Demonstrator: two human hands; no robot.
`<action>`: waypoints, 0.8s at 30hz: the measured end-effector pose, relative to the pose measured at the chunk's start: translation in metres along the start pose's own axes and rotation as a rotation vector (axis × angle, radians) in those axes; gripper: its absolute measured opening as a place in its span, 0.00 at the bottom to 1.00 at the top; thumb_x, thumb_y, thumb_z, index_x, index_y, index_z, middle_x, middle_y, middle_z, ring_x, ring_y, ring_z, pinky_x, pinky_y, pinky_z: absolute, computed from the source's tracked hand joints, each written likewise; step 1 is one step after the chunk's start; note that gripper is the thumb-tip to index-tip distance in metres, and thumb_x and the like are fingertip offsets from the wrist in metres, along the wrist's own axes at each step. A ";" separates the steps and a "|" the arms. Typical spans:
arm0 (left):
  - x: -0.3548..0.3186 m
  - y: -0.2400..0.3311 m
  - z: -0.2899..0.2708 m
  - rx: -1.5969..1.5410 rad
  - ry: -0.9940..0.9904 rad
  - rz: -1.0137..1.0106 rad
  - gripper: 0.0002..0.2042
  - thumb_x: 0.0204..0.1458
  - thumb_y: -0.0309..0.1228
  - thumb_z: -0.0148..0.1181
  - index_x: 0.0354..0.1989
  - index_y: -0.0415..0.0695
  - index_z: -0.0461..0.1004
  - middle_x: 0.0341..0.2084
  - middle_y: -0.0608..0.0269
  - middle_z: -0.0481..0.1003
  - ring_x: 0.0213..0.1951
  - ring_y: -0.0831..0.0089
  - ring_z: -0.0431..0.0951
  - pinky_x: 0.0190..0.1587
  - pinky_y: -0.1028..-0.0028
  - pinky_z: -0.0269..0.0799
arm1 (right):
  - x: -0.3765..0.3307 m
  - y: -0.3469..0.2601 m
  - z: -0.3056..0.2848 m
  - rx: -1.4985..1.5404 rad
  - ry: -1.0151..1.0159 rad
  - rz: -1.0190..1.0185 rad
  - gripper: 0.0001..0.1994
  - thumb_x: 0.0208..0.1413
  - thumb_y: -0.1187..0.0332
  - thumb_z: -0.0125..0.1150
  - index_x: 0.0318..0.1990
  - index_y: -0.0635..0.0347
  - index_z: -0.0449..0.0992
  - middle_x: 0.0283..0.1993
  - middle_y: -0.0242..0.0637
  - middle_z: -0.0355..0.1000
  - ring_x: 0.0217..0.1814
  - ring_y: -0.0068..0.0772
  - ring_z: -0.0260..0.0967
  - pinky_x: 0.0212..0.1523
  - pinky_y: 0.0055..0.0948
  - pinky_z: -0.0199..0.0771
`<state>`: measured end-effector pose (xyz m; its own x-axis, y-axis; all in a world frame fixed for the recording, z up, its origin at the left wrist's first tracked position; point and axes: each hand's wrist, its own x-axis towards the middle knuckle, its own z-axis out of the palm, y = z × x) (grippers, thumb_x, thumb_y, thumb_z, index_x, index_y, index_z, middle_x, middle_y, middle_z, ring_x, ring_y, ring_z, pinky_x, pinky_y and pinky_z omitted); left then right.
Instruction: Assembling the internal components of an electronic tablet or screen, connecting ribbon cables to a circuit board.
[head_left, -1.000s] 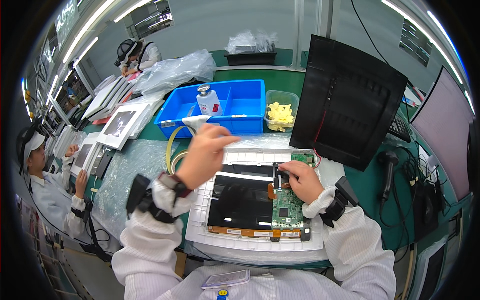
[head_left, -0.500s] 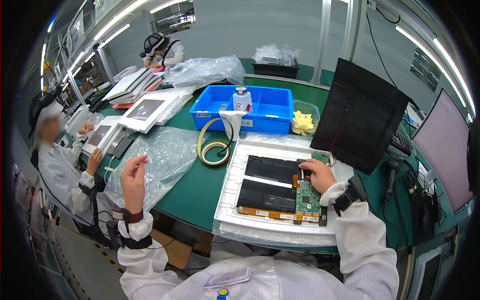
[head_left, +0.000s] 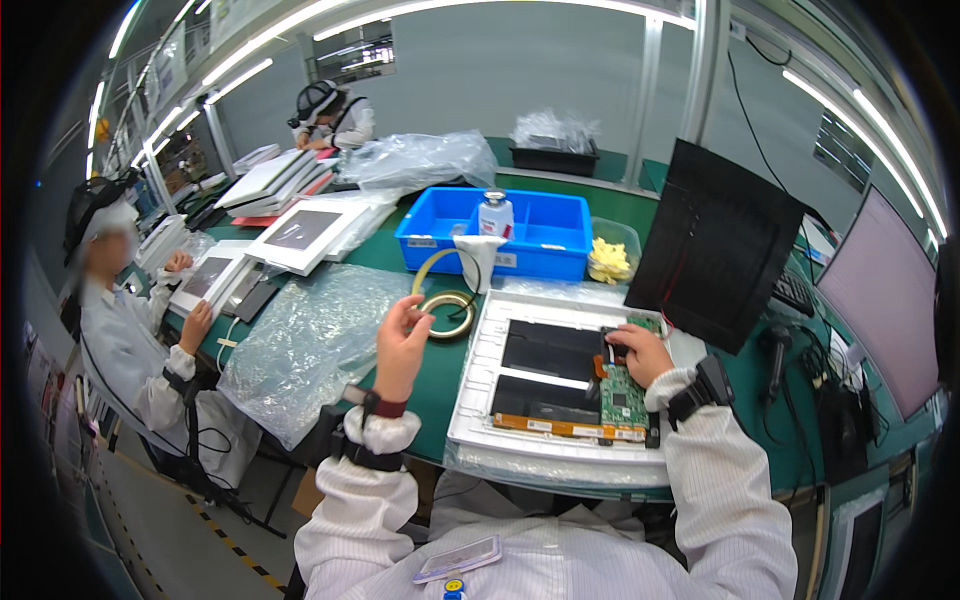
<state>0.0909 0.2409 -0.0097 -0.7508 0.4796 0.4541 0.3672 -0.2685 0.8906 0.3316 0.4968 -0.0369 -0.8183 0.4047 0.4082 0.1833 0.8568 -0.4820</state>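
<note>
My left hand [head_left: 402, 348] hovers over the green tabletop, its fingers loosely bent and apart. Its fingertips are beside a roll of tape [head_left: 447, 333], and nothing shows in them. My right hand [head_left: 645, 354] rests at the upper edge of a green circuit board [head_left: 622, 398]. Its fingers are closed around a small black part [head_left: 607, 340], whose far side they hide. The board sits in a white frame-shaped housing [head_left: 478, 385], lying face down, with black panels [head_left: 545, 345] and an orange flex strip [head_left: 560, 428] inside.
A blue divided bin [head_left: 555, 262] stands behind, holding a white bottle [head_left: 495, 217]. Nearby is a tub of yellow pieces [head_left: 608, 262]. A black panel [head_left: 715, 245] leans beside a monitor [head_left: 885, 300] and a scanner [head_left: 773, 355]. Bubble wrap [head_left: 310, 350] lies left, near a co-worker [head_left: 135, 320].
My left hand has moved right, from above the bubble wrap to the tape roll. My right hand stays at the same black part. The whole view has shifted slightly.
</note>
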 end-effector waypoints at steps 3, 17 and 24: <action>0.038 -0.025 0.010 0.267 0.056 0.082 0.13 0.41 0.25 0.55 0.38 0.38 0.67 0.20 0.64 0.70 0.23 0.77 0.69 0.26 0.78 0.63 | -0.003 0.008 0.003 -0.004 0.104 -0.013 0.15 0.37 0.84 0.41 0.33 0.65 0.71 0.38 0.46 0.67 0.44 0.44 0.63 0.46 0.30 0.62; 0.040 0.009 0.092 0.109 -0.387 -0.161 0.05 0.44 0.25 0.55 0.26 0.36 0.71 0.17 0.68 0.70 0.23 0.84 0.67 0.26 0.83 0.63 | -0.001 -0.005 -0.019 0.281 0.234 0.086 0.08 0.44 0.76 0.49 0.34 0.64 0.72 0.33 0.41 0.70 0.37 0.37 0.67 0.38 0.27 0.65; -0.028 0.058 0.145 -0.309 -0.610 -0.372 0.07 0.47 0.26 0.53 0.32 0.35 0.69 0.26 0.59 0.74 0.30 0.79 0.72 0.35 0.81 0.65 | -0.015 -0.048 -0.045 1.273 -0.116 0.381 0.11 0.52 0.69 0.50 0.40 0.67 0.69 0.34 0.39 0.70 0.35 0.25 0.67 0.35 0.23 0.68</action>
<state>0.2130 0.3326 0.0331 -0.3267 0.9347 0.1400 -0.0870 -0.1773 0.9803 0.3596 0.4642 0.0147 -0.8830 0.4667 0.0493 -0.1712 -0.2224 -0.9598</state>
